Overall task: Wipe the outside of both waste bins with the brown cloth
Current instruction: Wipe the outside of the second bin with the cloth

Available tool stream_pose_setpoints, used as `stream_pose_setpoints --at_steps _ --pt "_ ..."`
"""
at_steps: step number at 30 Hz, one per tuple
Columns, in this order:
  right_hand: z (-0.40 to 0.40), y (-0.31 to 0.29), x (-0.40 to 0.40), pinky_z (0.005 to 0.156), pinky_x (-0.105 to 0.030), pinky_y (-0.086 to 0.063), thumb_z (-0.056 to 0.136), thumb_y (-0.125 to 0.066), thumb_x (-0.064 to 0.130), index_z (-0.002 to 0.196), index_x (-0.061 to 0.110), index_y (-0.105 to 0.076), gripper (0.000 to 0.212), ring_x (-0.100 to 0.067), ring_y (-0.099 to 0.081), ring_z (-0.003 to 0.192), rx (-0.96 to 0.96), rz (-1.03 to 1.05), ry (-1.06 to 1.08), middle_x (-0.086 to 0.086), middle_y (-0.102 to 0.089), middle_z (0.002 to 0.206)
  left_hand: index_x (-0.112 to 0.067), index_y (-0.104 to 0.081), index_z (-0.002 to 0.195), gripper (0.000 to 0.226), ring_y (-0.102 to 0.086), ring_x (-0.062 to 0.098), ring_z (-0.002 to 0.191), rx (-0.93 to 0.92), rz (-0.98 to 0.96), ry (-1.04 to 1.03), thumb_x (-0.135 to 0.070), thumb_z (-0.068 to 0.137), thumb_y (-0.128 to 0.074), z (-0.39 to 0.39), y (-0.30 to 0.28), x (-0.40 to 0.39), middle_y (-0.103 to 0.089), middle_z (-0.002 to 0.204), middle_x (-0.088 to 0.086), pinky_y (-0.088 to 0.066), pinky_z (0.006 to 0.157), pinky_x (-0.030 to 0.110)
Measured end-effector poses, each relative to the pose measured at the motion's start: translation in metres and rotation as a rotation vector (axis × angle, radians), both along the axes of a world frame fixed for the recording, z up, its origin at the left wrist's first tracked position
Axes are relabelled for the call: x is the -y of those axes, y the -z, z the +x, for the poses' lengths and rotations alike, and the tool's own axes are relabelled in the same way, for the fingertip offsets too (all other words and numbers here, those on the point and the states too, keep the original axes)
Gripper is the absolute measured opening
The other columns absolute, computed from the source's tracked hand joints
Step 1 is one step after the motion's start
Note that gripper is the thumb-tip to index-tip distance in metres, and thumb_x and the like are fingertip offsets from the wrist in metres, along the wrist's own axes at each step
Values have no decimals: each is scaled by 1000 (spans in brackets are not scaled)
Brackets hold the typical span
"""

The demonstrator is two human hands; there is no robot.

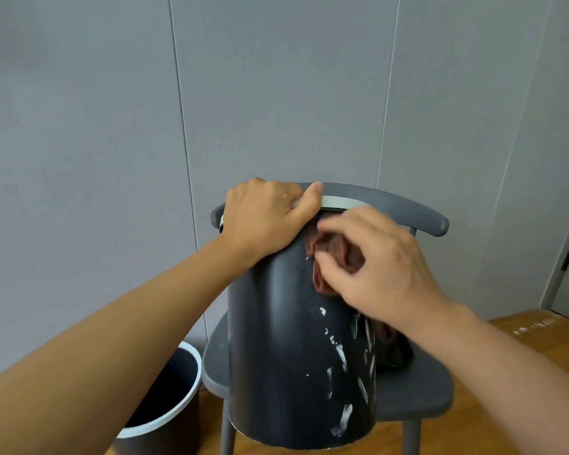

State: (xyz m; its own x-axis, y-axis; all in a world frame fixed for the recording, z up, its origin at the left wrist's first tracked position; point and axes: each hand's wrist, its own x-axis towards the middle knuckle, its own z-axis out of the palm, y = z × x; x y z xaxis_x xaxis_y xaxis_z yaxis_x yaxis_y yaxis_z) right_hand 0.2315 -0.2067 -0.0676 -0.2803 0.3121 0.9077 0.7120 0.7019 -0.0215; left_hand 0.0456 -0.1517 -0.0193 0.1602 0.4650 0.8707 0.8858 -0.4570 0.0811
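Second bin (pixel 165 402) sits on the floor, far left, by the chair (pixel 418 392). Left hand (pixel 263 221) is curled tight over the rim of the tipped dark bin (pixel 276 339) on that chair, and the right hand (pixel 381 267) has the brown cloth (pixel 334 254) bunched against its white-smeared side.

A dark grey cylindrical plastic waste bin with a pale rim (pixel 276 356) lies tilted on the grey chair seat (pixel 418 389), its side streaked with white smears. A crumpled brown cloth (pixel 329 257) presses against its upper side. A second dark bin with a pale rim (pixel 174 418) stands upright on the floor left of the chair.
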Motion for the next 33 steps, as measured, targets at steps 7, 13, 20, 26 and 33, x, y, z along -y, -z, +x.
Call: stream_pose_setpoints --at_steps 7,13,20,26,33 --pt "-14 27 20 71 -42 -53 87 -72 23 103 14 -77 19 -25 -57 87 284 5 -85 -3 -63 102 -12 -26 54 63 -33 27 48 36 -8 1 -64 90 -28 -8 1 -5 -26 44 5 -24 51 33" --pt "-8 -3 -5 75 -42 -55 90 -66 30 108 21 -80 25 -27 -60 89 140 41 -2 -1 -63 100 -14 -27 52 64 -35 27 49 31 -9 -2 -65 90 -28 -8 0 -7 -27 42 3 -27 52 33" --pt "-5 42 14 70 -44 -54 87 -74 23 113 13 -79 28 -29 -60 87 173 52 -31 -5 -66 105 -11 -26 55 63 -34 28 50 62 -49 -1 -61 92 -34 -12 0 -13 -27 46 7 -26 54 35" --pt "3 51 23 66 -40 -56 89 -73 26 108 14 -78 23 -26 -61 84 342 35 -99 -5 -65 100 -10 -26 57 61 -33 24 50 61 -67 -15 -59 93 -35 -13 -2 -11 -27 48 7 -23 53 35" --pt "-13 18 -5 82 -47 -55 91 -70 34 118 18 -77 32 -30 -62 100 2 -25 24 -2 -64 111 -10 -26 56 63 -35 30 53 58 -71 10 -59 94 -36 -12 -3 -10 -29 47 8 -23 54 36"
